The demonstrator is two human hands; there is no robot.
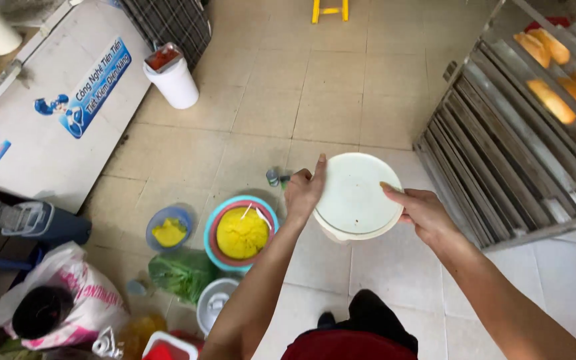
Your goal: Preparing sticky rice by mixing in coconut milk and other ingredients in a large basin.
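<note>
Both hands hold a round white tub (354, 199) with a lid, up above the tiled floor (341, 93). The left hand (304, 192) has its fingers on the tub's left edge. The right hand (420, 210) grips the right edge. Just beside the left hand, a bowl of yellow food (241, 233) sits on the floor. A rack of bread (554, 100) stands at the right.

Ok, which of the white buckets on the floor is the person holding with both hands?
The lidded white bucket in the middle, gripped by the left hand and right hand. The red-lidded bucket and the small white container stand untouched.
</note>
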